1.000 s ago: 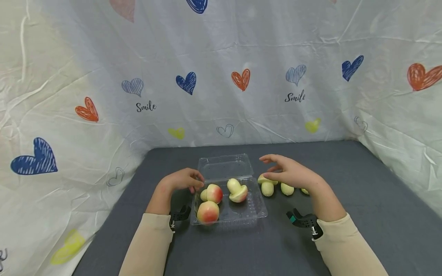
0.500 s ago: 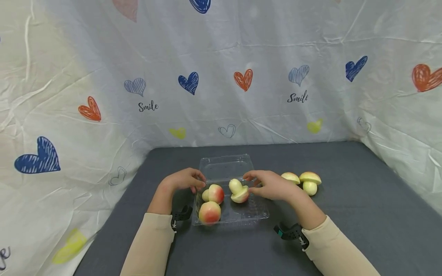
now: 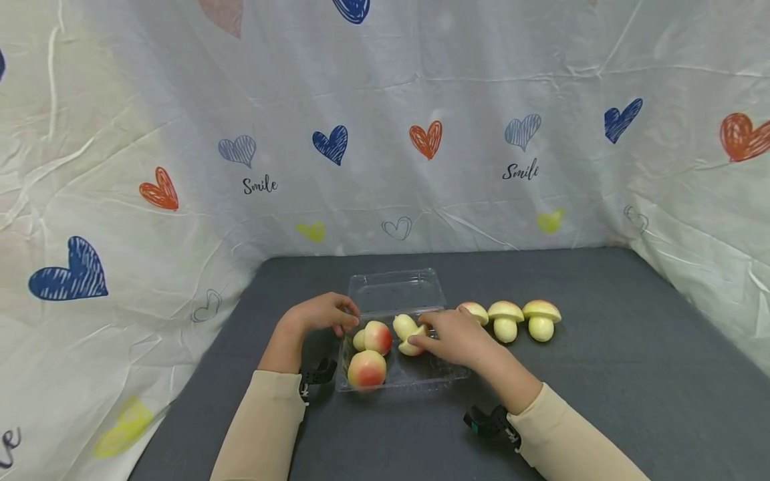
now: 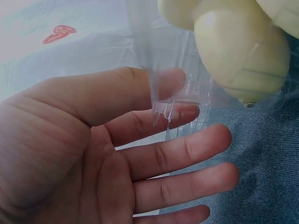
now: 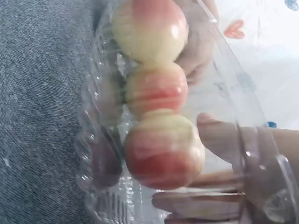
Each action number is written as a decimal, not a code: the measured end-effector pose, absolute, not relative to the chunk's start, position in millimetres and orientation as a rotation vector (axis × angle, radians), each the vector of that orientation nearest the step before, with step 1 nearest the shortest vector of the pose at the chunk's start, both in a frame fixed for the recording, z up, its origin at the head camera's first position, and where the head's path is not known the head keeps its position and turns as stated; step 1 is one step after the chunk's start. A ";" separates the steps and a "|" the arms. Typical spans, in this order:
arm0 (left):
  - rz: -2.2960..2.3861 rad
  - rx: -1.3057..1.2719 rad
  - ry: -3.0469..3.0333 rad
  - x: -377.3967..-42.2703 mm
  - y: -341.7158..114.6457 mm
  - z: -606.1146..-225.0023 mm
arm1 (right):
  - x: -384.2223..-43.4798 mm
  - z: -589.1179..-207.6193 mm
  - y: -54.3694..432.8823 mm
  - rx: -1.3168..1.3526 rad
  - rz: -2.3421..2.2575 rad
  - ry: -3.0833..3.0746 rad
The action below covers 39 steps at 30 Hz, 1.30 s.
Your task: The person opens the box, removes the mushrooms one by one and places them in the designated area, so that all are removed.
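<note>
A clear plastic clamshell box [image 3: 432,379] stands on the dark table, its lid [image 3: 395,292] folded back. At its left edge, my left hand [image 3: 319,314] pinches the rim with thumb [image 4: 170,81] and forefinger; the other fingers extend below it. Inside lie three mushroom-shaped pieces, pale yellow with red-blushed caps. One mushroom [image 3: 367,369] sits front left, with another mushroom [image 3: 377,336] just behind it. My right hand [image 3: 460,337] reaches over the right wall and grips the third mushroom [image 3: 404,326] by its cap, its stem leaning up and left.
Three more mushrooms stand in a row right of the box: a near mushroom [image 3: 475,312] partly behind the right hand, a middle mushroom [image 3: 505,322] and an outer mushroom [image 3: 542,321]. A white curtain [image 3: 385,187] with printed hearts hangs behind and beside the table.
My right hand has moved left and down from over the row into the box and onto the third mushroom, which has shifted slightly left. My left hand stays at the rim.
</note>
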<state>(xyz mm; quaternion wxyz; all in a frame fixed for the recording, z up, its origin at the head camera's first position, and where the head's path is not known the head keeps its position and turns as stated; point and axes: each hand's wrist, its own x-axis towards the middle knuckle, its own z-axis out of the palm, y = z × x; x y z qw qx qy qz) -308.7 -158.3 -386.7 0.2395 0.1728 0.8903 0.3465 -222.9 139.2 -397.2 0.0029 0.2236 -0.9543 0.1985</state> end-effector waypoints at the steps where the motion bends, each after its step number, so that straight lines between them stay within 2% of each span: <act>1: 0.949 0.470 2.438 -308.5 -158.1 -386.6 | -223.1 -398.2 138.5 0.694 0.618 -2.991; 11: 0.952 0.467 2.435 -307.9 -157.7 -385.7 | -223.3 -405.6 136.6 0.711 0.552 -2.989; 31: 0.949 0.475 2.434 -307.9 -157.7 -386.6 | -221.9 -396.6 139.4 0.943 0.860 -2.929; 39: 0.949 0.473 2.440 -305.1 -156.3 -384.1 | -219.0 -393.1 139.8 0.926 0.830 -2.971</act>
